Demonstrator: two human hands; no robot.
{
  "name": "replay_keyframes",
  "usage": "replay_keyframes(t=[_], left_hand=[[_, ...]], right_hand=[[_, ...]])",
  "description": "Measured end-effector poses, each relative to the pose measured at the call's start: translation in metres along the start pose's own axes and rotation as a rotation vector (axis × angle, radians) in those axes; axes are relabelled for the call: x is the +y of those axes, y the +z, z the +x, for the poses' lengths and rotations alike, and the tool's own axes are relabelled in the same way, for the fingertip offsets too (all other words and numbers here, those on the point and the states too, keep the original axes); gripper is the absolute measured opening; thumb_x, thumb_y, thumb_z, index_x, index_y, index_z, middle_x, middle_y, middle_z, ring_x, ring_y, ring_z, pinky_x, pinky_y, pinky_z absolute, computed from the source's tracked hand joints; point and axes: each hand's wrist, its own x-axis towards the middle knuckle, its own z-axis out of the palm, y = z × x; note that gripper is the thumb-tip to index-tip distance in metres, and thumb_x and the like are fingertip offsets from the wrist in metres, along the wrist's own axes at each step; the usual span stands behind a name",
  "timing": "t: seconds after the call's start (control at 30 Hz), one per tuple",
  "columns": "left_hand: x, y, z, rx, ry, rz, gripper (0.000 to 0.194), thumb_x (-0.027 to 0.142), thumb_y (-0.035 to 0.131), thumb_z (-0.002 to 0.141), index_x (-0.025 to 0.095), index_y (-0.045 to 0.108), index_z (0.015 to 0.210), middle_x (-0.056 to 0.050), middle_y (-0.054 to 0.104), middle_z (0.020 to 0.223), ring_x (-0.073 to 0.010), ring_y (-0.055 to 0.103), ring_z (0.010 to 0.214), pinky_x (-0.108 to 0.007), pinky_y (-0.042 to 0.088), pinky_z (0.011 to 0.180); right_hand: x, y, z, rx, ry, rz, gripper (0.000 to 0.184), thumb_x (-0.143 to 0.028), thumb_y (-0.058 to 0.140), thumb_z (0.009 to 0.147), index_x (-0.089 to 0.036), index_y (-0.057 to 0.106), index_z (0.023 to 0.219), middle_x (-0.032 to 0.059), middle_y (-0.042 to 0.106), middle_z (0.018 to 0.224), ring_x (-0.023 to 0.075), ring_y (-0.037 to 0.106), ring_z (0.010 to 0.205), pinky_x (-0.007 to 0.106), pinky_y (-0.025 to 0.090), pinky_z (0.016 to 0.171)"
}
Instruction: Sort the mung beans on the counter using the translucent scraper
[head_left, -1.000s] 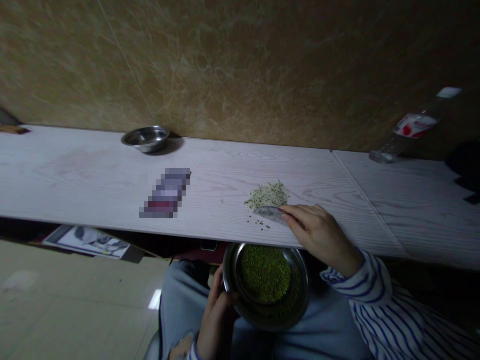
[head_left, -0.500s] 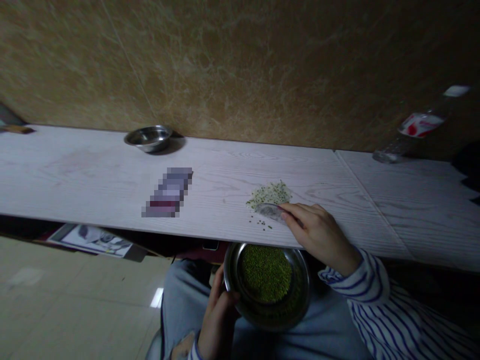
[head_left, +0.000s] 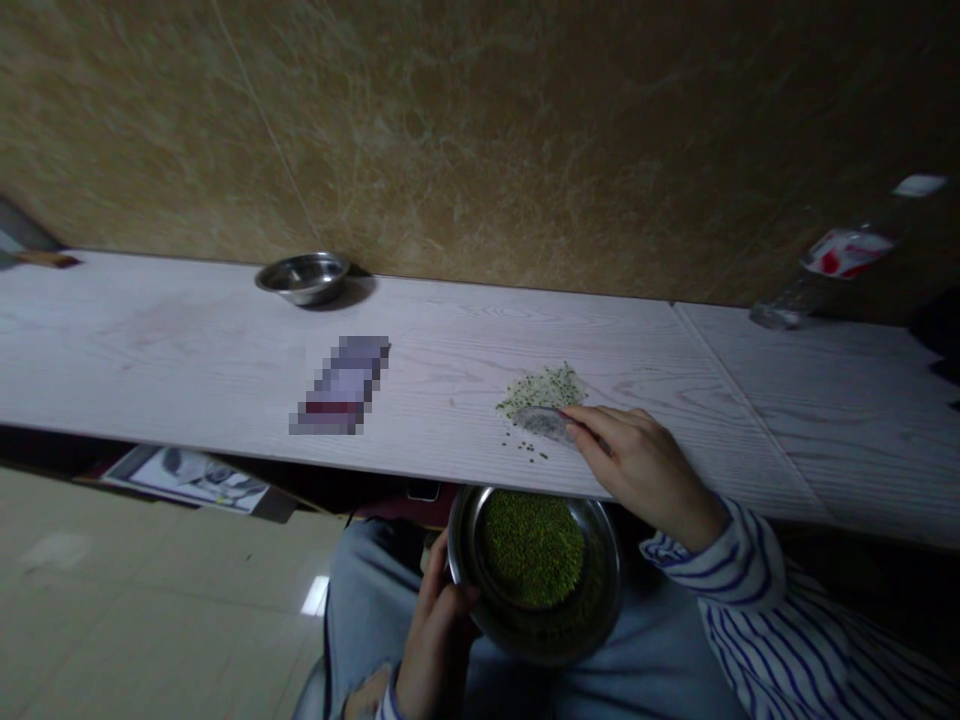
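Observation:
A steel bowl (head_left: 480, 610) full of green beans (head_left: 531, 546) rests on my lap just under the table's front edge. My left hand (head_left: 433, 630) grips the bowl's left rim. My right hand (head_left: 637, 468) lies on the white wooden table (head_left: 187, 350), fingers pinched on a small grey flat piece (head_left: 546, 423). That piece touches the near side of a small pile of pale and green bits (head_left: 544, 387). A few loose beans lie scattered just in front of the pile.
An empty steel bowl (head_left: 303, 277) stands at the table's back by the brown wall. A blurred-out flat item (head_left: 341, 385) lies mid-table. A plastic bottle (head_left: 832, 265) lies at the far right. Printed paper (head_left: 187, 478) sits on a shelf below.
Hands, bowl and pile hold their places. The view has drifted slightly, nothing else differs.

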Motion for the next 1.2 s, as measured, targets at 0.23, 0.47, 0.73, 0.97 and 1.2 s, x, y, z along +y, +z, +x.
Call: replay_keyframes(t=[0.23,0.47,0.73,0.97,1.2], left_hand=[[-0.003,-0.002,0.001,-0.012,0.031,0.021,0.063,0.028,0.073,0.07,0.027,0.06,0.131,-0.01,0.065,0.124,-0.0355,0.056,0.114,-0.046,0.047,0.094],[-0.002,-0.004,0.002,-0.028,0.033,0.053,0.057,0.028,0.071,0.07,0.028,0.064,0.126,-0.007,0.066,0.115,-0.0301,0.06,0.097,-0.044,0.049,0.087],[-0.002,-0.004,0.002,0.006,0.058,0.057,0.056,0.027,0.072,0.067,0.029,0.067,0.123,-0.007,0.065,0.117,-0.0307,0.057,0.102,-0.045,0.048,0.09],[-0.002,-0.002,0.002,0.011,0.056,0.034,0.059,0.026,0.071,0.066,0.027,0.066,0.125,-0.008,0.068,0.119,-0.0324,0.061,0.102,-0.046,0.049,0.091],[0.003,-0.001,0.0,0.02,0.047,0.033,0.06,0.028,0.074,0.065,0.028,0.064,0.125,-0.008,0.072,0.116,-0.0358,0.063,0.107,-0.047,0.049,0.091]], right_hand=[[0.0,-0.003,-0.003,-0.001,-0.008,-0.003,0.022,-0.016,0.057,0.096,-0.018,0.072,0.111,0.0088,0.079,0.107,0.0236,0.076,0.091,0.039,0.056,0.079],[-0.001,-0.001,0.0,-0.044,0.001,0.042,0.022,-0.016,0.057,0.096,-0.02,0.071,0.113,0.007,0.079,0.109,0.0229,0.075,0.094,0.039,0.055,0.081],[-0.002,0.0,0.0,-0.072,0.022,0.088,0.024,-0.018,0.055,0.097,-0.019,0.07,0.115,0.0075,0.079,0.11,0.0241,0.075,0.096,0.042,0.055,0.083],[-0.003,0.006,0.005,-0.057,0.032,0.083,0.024,-0.019,0.054,0.097,-0.018,0.072,0.114,0.0097,0.078,0.112,0.0255,0.075,0.098,0.043,0.057,0.084],[-0.005,0.005,0.012,-0.111,0.021,0.15,0.025,-0.018,0.056,0.097,-0.021,0.072,0.116,0.0067,0.077,0.116,0.0235,0.073,0.104,0.042,0.057,0.089]])
